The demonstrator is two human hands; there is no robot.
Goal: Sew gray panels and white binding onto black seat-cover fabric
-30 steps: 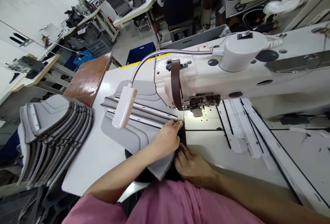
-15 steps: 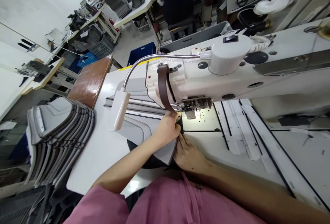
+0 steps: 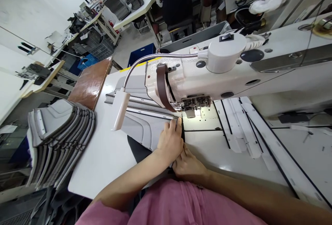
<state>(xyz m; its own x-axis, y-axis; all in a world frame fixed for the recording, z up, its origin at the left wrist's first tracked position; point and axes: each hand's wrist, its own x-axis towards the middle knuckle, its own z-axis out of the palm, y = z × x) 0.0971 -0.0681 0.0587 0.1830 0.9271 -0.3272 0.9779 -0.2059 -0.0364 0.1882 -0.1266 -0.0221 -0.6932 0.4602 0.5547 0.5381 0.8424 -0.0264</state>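
Observation:
A grey padded fabric panel [image 3: 137,128] with curved stitched lines lies on the white table, left of the sewing machine's presser foot [image 3: 190,113]. Black fabric [image 3: 138,149] shows beneath it. My left hand [image 3: 169,140] is closed on the panel's right edge, fingertips pointing toward the machine and the thumb partly hidden. Close below, my right hand [image 3: 190,164] grips the same edge near my body, its fingers bent and touching the left hand. A white strip [image 3: 149,114] with a dark border runs along the panel's far side.
The sewing machine head [image 3: 178,80] and a lamp on a bent metal neck [image 3: 119,111] stand over the table. Stacked grey panels [image 3: 62,131] sit at the left. White strips [image 3: 238,128] lie to the right. Another person [image 3: 173,0] is beyond the table.
My left hand has moved back from the presser foot toward my body, along the panel's edge. My right hand has shifted slightly nearer to me, and the panel has turned a little.

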